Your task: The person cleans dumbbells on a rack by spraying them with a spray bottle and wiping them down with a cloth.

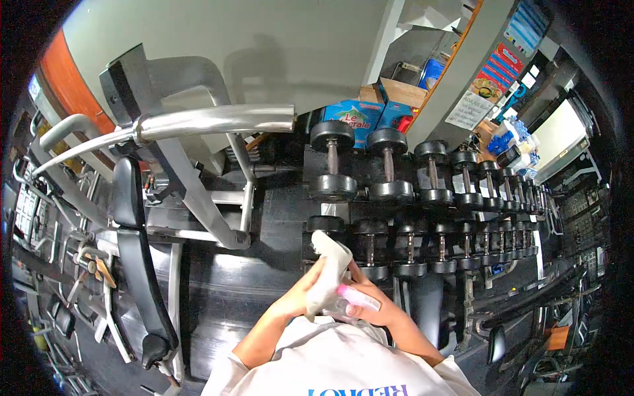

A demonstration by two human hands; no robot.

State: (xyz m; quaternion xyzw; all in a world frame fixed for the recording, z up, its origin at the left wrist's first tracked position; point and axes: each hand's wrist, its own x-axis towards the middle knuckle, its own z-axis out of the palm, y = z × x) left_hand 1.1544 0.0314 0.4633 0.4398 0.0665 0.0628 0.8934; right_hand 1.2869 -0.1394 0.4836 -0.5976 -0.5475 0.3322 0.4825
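Close to my chest, both hands are together. My left hand (pixel 302 290) has its fingers wrapped round a crumpled white cloth (pixel 332 263), which sticks up beyond the fingers. My right hand (pixel 371 300) is closed round a small clear bottle with a pink and white label (pixel 360 297), beside the cloth. The bottle's lower part is partly hidden by the fingers. Just beyond the hands is the lower row of black dumbbells (pixel 410 249).
An upper row of dumbbells (pixel 388 165) runs to the right on the rack. Blue boxes (pixel 353 119) stand behind it. On the left are a padded bench (pixel 142 264) and a machine with a chrome bar (pixel 218 121). A wall with posters (pixel 495 72) is at the upper right.
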